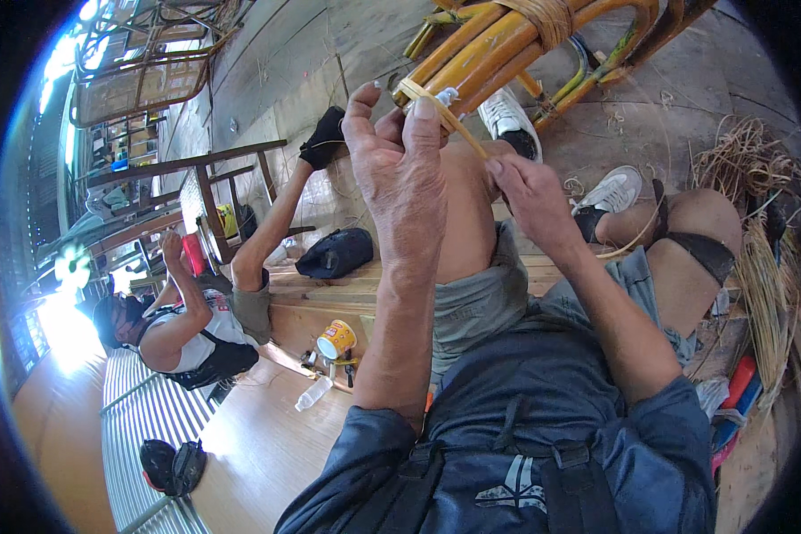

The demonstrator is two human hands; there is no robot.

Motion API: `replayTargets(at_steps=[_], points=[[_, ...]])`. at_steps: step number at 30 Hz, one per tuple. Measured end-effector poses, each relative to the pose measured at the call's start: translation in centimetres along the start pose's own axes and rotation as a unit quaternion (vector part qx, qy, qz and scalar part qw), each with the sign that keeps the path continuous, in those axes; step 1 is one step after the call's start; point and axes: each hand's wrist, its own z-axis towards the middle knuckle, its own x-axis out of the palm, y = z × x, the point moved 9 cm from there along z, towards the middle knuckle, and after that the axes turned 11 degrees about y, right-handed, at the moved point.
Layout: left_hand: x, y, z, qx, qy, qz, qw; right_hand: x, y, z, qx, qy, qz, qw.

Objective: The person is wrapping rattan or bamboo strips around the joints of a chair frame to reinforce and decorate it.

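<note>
Before me, a furniture frame of varnished yellow-brown rattan poles (476, 67) reaches down from the upper edge, with a binding (547, 20) wound around it. My left hand (399, 147) is closed at the near pole end, its thumb pressing there and its index finger raised; the other fingers are partly hidden. A narrow pale rattan strip (463, 133) loops around that end and runs down to the right. Its lower part is pinched between thumb and fingers of my right hand (536, 198). Something small and white (448, 95) shows beside my left thumb.
A coil of loose rattan strips (756, 178) lies at right. At left a person (187, 329) sits by a wooden frame (206, 200). On the bench are a yellow tub (336, 340), a clear bottle (313, 393) and a dark bag (334, 254). Metal chair frames (142, 80) stand far left.
</note>
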Motion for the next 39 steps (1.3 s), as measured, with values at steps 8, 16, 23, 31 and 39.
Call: replayTargets(at_steps=[8, 16, 23, 31, 39], points=[[-0.1, 0.1, 0.0, -0.011, 0.01, 0.032, 0.999, 0.2, -0.5, 1.9, -0.046, -0.027, -0.033, 0.998], [-0.4, -0.9, 0.1, -0.031, 0.019, 0.148, 0.988, 1.2, -0.2, 5.1, -0.044, -0.012, -0.094, 0.994], [-0.6, -1.6, 0.8, -0.085, 0.071, 0.159, 0.981, 1.2, 1.0, 8.7, -0.172, -0.046, -0.164, 0.97], [-0.6, 1.2, 1.1, -0.175, 0.094, -0.075, 0.977, 2.5, 2.9, 14.3, -0.233, 0.049, 0.173, 0.956], [-0.1, 0.5, 1.4, -0.108, 0.087, -0.181, 0.974, -1.7, 6.6, 10.7, -0.22, -0.1, -0.243, 0.939]])
